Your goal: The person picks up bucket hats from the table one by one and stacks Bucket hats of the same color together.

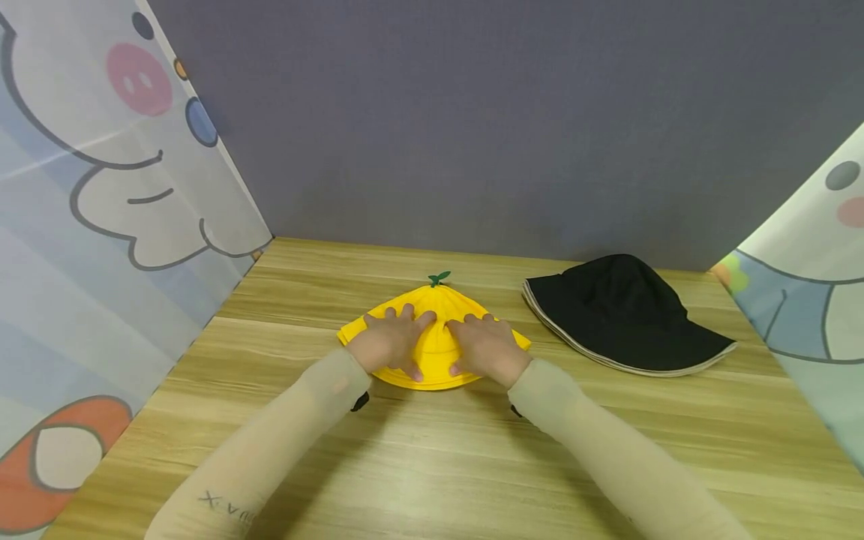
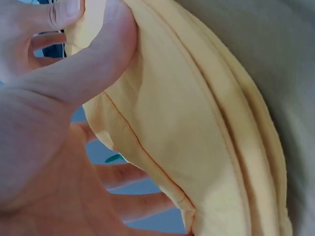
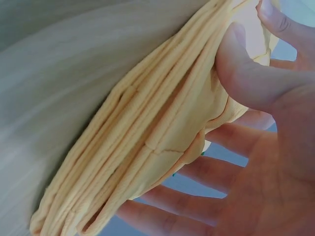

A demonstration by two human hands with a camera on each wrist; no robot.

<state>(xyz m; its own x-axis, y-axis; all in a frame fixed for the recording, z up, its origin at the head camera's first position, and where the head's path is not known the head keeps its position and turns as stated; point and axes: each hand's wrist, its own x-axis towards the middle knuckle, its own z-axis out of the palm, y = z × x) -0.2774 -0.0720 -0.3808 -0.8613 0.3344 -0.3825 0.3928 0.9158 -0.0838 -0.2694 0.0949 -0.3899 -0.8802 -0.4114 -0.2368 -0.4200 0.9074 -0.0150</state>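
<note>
Wooden tabletop point(image 1: 432, 465) lay bare left of the yellow hat point(image 1: 435, 315) at its middle. Left hand point(image 1: 391, 341) and right hand point(image 1: 487, 346) pressed it, fingers spread above, thumbs tucked under its near brim. Right of it, apart, sat a black hat point(image 1: 624, 311).

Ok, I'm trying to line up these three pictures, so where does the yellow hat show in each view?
Head: yellow hat lies flat at table centre, under both hands, left of the black hat.
Left wrist: it fills the middle and right, the left hand gripping its edge with the thumb.
Right wrist: it runs diagonally across the centre, the right hand gripping it.
Shared landmark: the hat's stitched brim edge.
</note>
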